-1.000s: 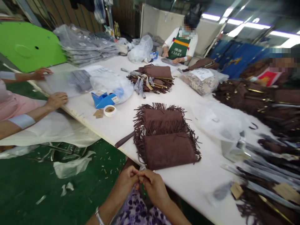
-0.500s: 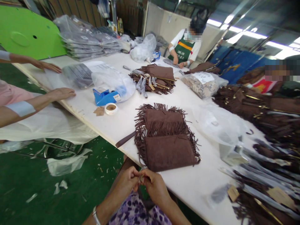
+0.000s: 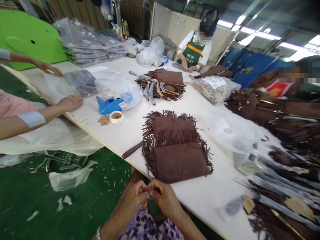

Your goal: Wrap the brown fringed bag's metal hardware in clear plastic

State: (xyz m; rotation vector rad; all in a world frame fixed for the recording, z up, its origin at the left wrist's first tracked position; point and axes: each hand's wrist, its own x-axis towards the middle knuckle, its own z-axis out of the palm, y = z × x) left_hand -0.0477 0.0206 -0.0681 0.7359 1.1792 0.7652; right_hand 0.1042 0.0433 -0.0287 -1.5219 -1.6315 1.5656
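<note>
Low in the view, just off the table's near edge, my left hand [image 3: 137, 197] and my right hand [image 3: 163, 196] meet with fingertips pinched together. Something small and pale shows between them, too small to name. Right beyond my hands a brown fringed suede bag [image 3: 181, 161] lies on the white table [image 3: 130, 133], its flap folded up and away from me. A brown strap [image 3: 132, 150] sticks out from its left side over the table edge.
A tape roll [image 3: 116, 117], blue tape dispenser [image 3: 111, 105] and stacked fringed bags [image 3: 170, 78] lie farther back. At the left are a co-worker's hands [image 3: 71, 102]; another person [image 3: 193, 53] works at the far side. Brown bags [image 3: 295, 110] and plastic wrapping [image 3: 237, 133] crowd the right.
The view has shifted slightly. My hands stay pinched together, with small finger movement. The co-worker's near hand at the left has slid a little to the right along the table edge.
</note>
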